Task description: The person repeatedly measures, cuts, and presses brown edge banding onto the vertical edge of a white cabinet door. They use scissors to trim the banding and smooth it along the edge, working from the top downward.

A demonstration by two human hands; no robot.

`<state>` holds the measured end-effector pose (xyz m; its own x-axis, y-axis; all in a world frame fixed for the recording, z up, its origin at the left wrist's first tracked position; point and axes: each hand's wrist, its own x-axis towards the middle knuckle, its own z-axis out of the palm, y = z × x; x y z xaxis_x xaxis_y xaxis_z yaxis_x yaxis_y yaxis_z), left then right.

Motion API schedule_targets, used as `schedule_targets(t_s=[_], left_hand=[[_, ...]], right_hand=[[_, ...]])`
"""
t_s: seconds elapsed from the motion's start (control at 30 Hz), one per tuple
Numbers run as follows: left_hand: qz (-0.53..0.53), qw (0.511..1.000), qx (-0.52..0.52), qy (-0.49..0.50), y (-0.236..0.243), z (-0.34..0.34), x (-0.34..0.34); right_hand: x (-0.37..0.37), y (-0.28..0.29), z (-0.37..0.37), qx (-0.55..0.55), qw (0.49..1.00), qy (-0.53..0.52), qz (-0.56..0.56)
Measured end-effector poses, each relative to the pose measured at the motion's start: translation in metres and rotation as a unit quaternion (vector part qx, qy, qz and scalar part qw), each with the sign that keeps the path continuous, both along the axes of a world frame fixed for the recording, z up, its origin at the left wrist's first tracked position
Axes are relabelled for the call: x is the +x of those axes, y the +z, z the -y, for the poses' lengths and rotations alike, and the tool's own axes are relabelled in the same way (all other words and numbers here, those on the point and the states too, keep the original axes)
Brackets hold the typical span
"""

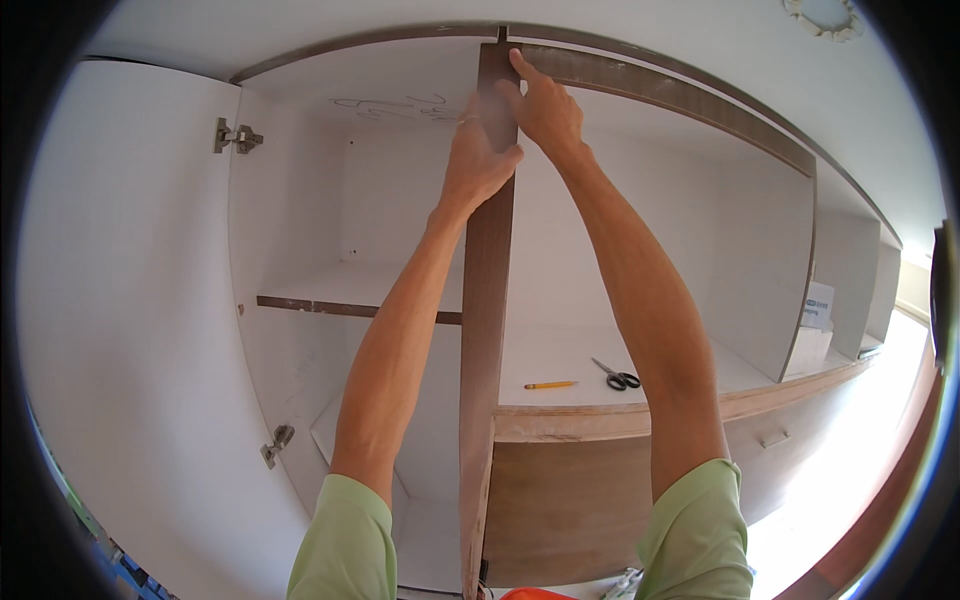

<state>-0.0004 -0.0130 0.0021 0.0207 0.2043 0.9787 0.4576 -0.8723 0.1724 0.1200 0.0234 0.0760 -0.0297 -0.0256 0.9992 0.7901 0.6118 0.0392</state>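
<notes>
A dark brown upright strip [488,260] runs down the front between two white cabinet bays. Near its top, my left hand [478,165] is closed round the strip, the thumb on its right edge and the fingers on its left. Slightly higher, my right hand [550,108] presses its forefinger and thumb against the strip's right edge, the other fingers curled. A smear of motion blurs the strip between the hands, so any small thing there cannot be made out. On the right bay's floor lie a yellow pencil [551,385] and black-handled scissors [617,375].
At the left a white door [130,300] stands swung out on metal hinges [238,136]. A brown-edged shelf [360,308] crosses the left bay. Small boxes [815,306] sit farther right. The ceiling [680,40] is close above the cabinet top.
</notes>
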Motion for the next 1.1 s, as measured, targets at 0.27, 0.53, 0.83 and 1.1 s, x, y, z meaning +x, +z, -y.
schedule_targets(t_s=[0.27, 0.53, 0.83, 1.1], left_hand=[[0.006, 0.999, 0.027, 0.021, 0.000, -0.010, 0.000], [0.006, 0.999, 0.031, 0.025, 0.001, -0.011, 0.001], [0.002, 0.999, 0.029, 0.036, 0.001, -0.012, 0.001], [-0.007, 1.000, 0.024, 0.018, 0.002, -0.004, 0.001]], right_hand=[[-0.001, 0.000, 0.003, -0.013, 1.000, -0.001, -0.005], [-0.002, -0.002, 0.007, -0.042, 0.999, 0.016, -0.021], [-0.003, -0.003, -0.001, 0.002, 0.999, 0.026, -0.032], [-0.011, -0.017, 0.007, -0.014, 0.988, 0.093, -0.122]])
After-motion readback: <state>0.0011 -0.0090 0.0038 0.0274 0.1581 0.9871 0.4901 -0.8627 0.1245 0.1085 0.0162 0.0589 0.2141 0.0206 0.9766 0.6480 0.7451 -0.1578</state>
